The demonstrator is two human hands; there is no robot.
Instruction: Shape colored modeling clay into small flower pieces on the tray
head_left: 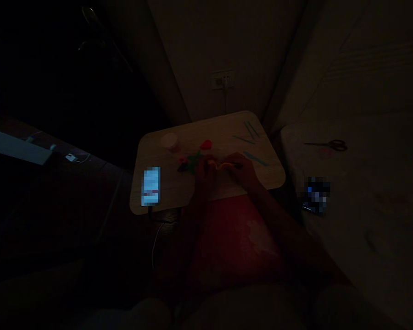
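In the dim light a thin, wavy orange strip [223,165] spans the gap between my two hands, over a small light wooden table. My left hand [205,172] is closed on its left end, with the fingers partly lost in shadow. My right hand [242,167] pinches the other end, and something dark shows by its fingers. Beside my left hand lie a green leaf-like piece [193,160] and a small reddish-pink piece with a dark part [182,161]. A bright red lump [205,145] lies just beyond.
On the table [172,192] are a pale round tub [170,140], a lit phone [151,186], several thin blue-green sticks [251,130] and a wider blue-green strip [255,158]. Scissors [335,145] and another lit device [315,196] lie on the pale surface at right. A wall socket [222,80] holds a plug.
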